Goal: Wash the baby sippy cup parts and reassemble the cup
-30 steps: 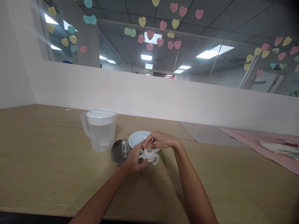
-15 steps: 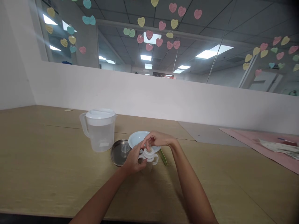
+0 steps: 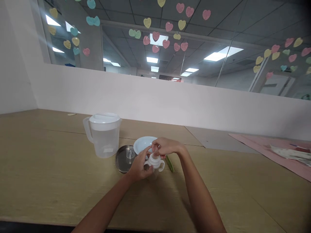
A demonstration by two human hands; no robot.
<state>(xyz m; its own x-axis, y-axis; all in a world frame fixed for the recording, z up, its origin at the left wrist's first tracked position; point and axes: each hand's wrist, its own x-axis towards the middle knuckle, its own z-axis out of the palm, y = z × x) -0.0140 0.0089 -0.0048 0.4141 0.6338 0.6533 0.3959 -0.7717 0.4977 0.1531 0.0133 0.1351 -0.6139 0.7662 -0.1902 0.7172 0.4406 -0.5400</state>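
Observation:
A baby bottle (image 3: 155, 162) with a white collar and two white side handles stands upright on the table in front of me. Around its left side, by the handle, my left hand (image 3: 139, 166) is closed. My right hand (image 3: 168, 146) bends over from above, its fingertips pinched on the nipple at the bottle's top, which they partly cover. Behind both hands lies a pale blue-white plate (image 3: 142, 141), partly hidden. A long green object (image 3: 169, 164), perhaps a vegetable piece, lies just right of the bottle.
To the left, a round metal tray (image 3: 120, 164) carries a small clear cap (image 3: 130, 154). Behind it stands a lidded translucent pitcher (image 3: 106, 142) holding clear liquid. A pink mat (image 3: 257, 147) with a plastic packet (image 3: 289, 154) lies at far right. A white wall backs the table.
My right hand has shifted slightly right and its fingers have closed tighter on the bottle's top. My left hand keeps its hold in the same place.

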